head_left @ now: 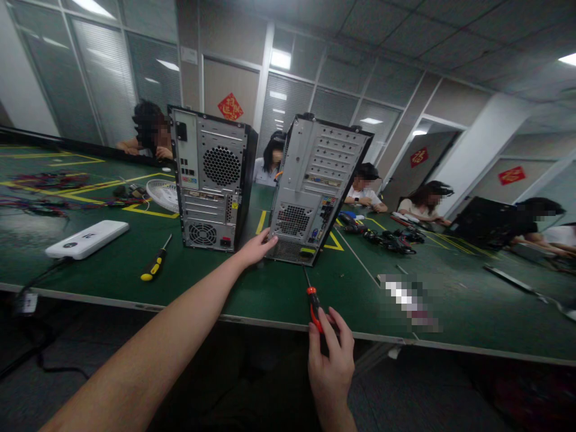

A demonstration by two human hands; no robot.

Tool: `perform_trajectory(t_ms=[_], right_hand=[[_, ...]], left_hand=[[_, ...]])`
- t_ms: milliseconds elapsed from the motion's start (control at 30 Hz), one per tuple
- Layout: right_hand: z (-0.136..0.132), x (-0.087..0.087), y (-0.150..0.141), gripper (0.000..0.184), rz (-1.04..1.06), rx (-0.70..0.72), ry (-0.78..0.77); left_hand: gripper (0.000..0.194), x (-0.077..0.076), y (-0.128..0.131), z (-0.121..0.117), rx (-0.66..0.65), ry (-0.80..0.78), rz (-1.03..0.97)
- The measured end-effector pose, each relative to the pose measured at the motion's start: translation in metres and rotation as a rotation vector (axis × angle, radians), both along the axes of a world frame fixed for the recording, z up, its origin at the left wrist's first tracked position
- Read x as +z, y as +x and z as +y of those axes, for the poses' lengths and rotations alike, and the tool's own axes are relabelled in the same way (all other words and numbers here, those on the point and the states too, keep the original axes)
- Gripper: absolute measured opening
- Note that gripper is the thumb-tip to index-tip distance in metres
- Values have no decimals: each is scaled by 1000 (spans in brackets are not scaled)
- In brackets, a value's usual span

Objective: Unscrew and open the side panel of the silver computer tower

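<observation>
Right hand [332, 360] closed around red-black screwdriver [314, 304], shaft toward base of computer tower [310, 186] just beyond grip. Left hand [257, 248] touches tower's lower left edge; whether it clasps, can't tell. Yellow-black screwdriver [155, 264] farther left.

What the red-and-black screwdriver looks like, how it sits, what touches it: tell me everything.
The screwdriver has a black and red handle with a bright orange-red collar and a slim, dark, metallic-looking shaft. The right hand holds its handle near the butt end, over the near part of the green table. The shaft points away from the person, towards the base of the right-hand computer tower; whether the tip touches anything is unclear.
</observation>
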State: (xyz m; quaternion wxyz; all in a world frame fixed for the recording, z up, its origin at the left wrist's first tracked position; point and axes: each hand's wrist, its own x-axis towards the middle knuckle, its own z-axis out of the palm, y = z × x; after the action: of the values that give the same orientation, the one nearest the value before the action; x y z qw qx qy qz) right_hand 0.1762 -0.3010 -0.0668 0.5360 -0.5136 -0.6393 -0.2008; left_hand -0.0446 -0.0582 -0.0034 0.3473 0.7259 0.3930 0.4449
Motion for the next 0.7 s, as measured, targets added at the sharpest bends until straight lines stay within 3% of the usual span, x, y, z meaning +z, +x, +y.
perform_trajectory(t_ms=[200, 433, 700], right_hand=[[3, -3, 3, 44, 99, -46, -24], [1, 2, 3, 24, 4, 10, 19], [0, 3, -1, 38, 9, 51, 22]], left_hand=[[73, -2, 0, 3, 11, 4, -2], [73, -2, -1, 3, 14, -18, 12], [77, -3, -2, 2, 22, -26, 13]])
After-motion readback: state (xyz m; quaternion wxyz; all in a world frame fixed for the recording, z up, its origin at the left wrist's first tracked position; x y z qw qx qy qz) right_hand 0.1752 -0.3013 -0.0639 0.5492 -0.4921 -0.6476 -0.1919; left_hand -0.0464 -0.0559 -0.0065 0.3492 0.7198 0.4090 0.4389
